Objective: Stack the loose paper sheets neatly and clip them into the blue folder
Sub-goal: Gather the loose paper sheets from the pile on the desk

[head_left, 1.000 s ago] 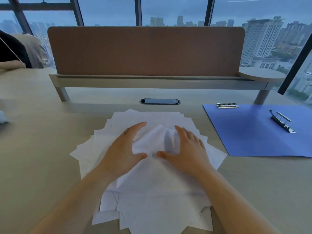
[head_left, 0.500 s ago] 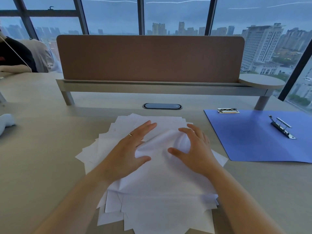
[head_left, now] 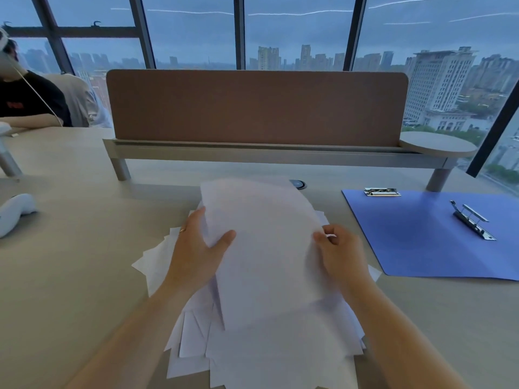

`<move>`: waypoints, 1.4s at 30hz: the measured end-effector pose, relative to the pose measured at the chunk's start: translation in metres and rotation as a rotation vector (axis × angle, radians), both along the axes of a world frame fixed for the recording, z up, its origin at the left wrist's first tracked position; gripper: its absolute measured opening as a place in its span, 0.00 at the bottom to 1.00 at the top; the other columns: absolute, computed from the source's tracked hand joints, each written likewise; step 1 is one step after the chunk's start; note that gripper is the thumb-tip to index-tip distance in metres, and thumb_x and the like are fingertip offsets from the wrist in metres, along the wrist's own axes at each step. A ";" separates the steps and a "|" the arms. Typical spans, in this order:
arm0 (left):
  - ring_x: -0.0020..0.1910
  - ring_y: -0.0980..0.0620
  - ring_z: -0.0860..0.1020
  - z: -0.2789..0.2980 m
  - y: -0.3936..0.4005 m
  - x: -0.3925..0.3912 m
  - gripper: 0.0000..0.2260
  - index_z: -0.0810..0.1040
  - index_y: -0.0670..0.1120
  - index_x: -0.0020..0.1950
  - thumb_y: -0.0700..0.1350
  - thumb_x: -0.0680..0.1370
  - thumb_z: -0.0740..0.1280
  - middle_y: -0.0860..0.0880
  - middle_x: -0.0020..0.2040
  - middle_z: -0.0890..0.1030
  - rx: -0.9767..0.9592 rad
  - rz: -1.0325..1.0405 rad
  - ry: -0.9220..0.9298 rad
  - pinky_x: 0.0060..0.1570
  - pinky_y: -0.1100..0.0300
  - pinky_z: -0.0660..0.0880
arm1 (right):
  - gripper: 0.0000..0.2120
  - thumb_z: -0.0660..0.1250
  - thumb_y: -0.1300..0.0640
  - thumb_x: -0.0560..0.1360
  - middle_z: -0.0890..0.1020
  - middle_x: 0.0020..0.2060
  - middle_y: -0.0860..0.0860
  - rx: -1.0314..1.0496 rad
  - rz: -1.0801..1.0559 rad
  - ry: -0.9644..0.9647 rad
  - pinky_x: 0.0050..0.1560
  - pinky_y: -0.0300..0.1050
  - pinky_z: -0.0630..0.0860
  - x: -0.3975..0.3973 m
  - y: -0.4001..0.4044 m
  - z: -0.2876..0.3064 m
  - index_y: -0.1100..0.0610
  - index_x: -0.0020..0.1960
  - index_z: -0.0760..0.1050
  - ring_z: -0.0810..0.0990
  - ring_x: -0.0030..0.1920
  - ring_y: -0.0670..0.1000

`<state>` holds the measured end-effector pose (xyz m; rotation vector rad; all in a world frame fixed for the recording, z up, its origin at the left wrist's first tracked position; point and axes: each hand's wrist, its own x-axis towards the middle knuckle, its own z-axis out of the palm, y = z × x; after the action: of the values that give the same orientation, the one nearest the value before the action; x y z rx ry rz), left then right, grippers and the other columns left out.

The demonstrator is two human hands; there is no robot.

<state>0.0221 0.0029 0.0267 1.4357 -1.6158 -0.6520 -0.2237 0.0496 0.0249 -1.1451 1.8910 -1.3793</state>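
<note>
- the desk (head_left: 70,276) is pale wood and it carries everything; at its far side stands a brown divider panel (head_left: 255,108) on a grey rail, and behind it are windows with a city view.
- the loose paper sheets (head_left: 269,357) lie in the middle of the desk, in front of the person, spread like a fan with many corners that stick out to the left and to the near side.
- the blue folder (head_left: 415,237) lies open and flat on the right, just beside the sheets; its long axis runs from near left to far right, and its near left corner points toward the pile.
- the lifted sheet (head_left: 266,248) is raised above the pile and curved like an arch; its long axis goes away from the person, the far edge toward the divider.
- the left hand (head_left: 196,254) grips the left edge of this sheet, thumb on top, fingers behind.
- the right hand (head_left: 342,254) pinches the right edge with curled fingers.
- a lever clip (head_left: 471,220) sits on the folder, it points diagonally.
- a small metal clip (head_left: 382,191) sits at the far edge of the folder.
</note>
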 end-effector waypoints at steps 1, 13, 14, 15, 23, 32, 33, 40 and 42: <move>0.71 0.48 0.69 0.003 0.000 -0.002 0.36 0.60 0.51 0.78 0.56 0.75 0.72 0.51 0.74 0.68 0.074 0.011 0.095 0.67 0.52 0.68 | 0.05 0.65 0.55 0.79 0.83 0.39 0.46 0.015 -0.006 -0.076 0.36 0.43 0.73 0.001 0.000 0.000 0.50 0.46 0.80 0.80 0.38 0.49; 0.47 0.49 0.83 0.001 -0.002 -0.001 0.05 0.81 0.52 0.47 0.43 0.79 0.67 0.53 0.46 0.84 0.296 0.001 0.155 0.48 0.54 0.79 | 0.12 0.68 0.49 0.78 0.77 0.54 0.45 0.013 -0.084 0.031 0.52 0.45 0.70 -0.006 -0.002 -0.005 0.51 0.60 0.78 0.75 0.58 0.47; 0.45 0.49 0.83 0.002 -0.001 -0.001 0.06 0.82 0.51 0.45 0.44 0.79 0.66 0.52 0.44 0.85 0.313 0.000 0.159 0.47 0.52 0.79 | 0.14 0.68 0.48 0.78 0.75 0.55 0.46 0.018 -0.097 -0.035 0.54 0.46 0.71 -0.007 -0.003 -0.005 0.51 0.62 0.77 0.74 0.59 0.48; 0.44 0.47 0.84 0.003 -0.001 -0.002 0.07 0.82 0.50 0.44 0.45 0.80 0.66 0.51 0.44 0.86 0.331 -0.003 0.173 0.48 0.50 0.80 | 0.16 0.69 0.48 0.78 0.74 0.55 0.47 0.022 -0.104 -0.104 0.55 0.48 0.72 -0.007 -0.003 -0.005 0.51 0.63 0.76 0.74 0.61 0.49; 0.39 0.46 0.86 0.011 0.001 -0.004 0.05 0.85 0.42 0.45 0.43 0.77 0.71 0.48 0.41 0.87 0.452 -0.037 0.454 0.38 0.56 0.79 | 0.22 0.72 0.48 0.75 0.78 0.63 0.51 0.036 -0.058 -0.394 0.65 0.55 0.75 -0.001 -0.008 -0.009 0.49 0.67 0.74 0.78 0.61 0.53; 0.44 0.42 0.86 0.013 0.002 0.001 0.07 0.84 0.40 0.51 0.42 0.76 0.72 0.45 0.46 0.87 0.509 -0.074 0.574 0.46 0.50 0.80 | 0.21 0.72 0.62 0.76 0.82 0.51 0.60 -0.005 -0.033 -0.744 0.49 0.48 0.82 -0.004 -0.008 -0.008 0.60 0.67 0.72 0.84 0.48 0.56; 0.43 0.43 0.86 0.012 0.003 0.000 0.07 0.84 0.40 0.51 0.43 0.77 0.71 0.45 0.46 0.87 0.508 -0.091 0.545 0.45 0.51 0.80 | 0.22 0.72 0.62 0.76 0.82 0.52 0.60 0.001 -0.008 -0.719 0.48 0.48 0.82 -0.002 -0.008 -0.009 0.60 0.68 0.71 0.85 0.48 0.56; 0.45 0.41 0.85 0.002 0.001 0.001 0.14 0.83 0.38 0.47 0.49 0.79 0.68 0.43 0.44 0.86 0.395 -0.081 0.290 0.52 0.42 0.79 | 0.21 0.71 0.57 0.77 0.83 0.49 0.51 0.021 0.013 -0.399 0.60 0.52 0.80 -0.001 -0.008 -0.013 0.56 0.69 0.73 0.84 0.50 0.53; 0.45 0.41 0.85 -0.001 -0.004 0.004 0.07 0.83 0.41 0.49 0.45 0.77 0.70 0.43 0.46 0.86 0.385 -0.060 0.315 0.51 0.40 0.81 | 0.21 0.70 0.54 0.78 0.83 0.50 0.48 0.023 -0.010 -0.322 0.62 0.53 0.78 -0.001 -0.008 -0.012 0.55 0.69 0.73 0.83 0.52 0.52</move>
<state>0.0256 -0.0010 0.0259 1.4648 -1.3352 -1.2118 -0.2251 0.0419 0.0130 -0.8442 1.6792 -1.4454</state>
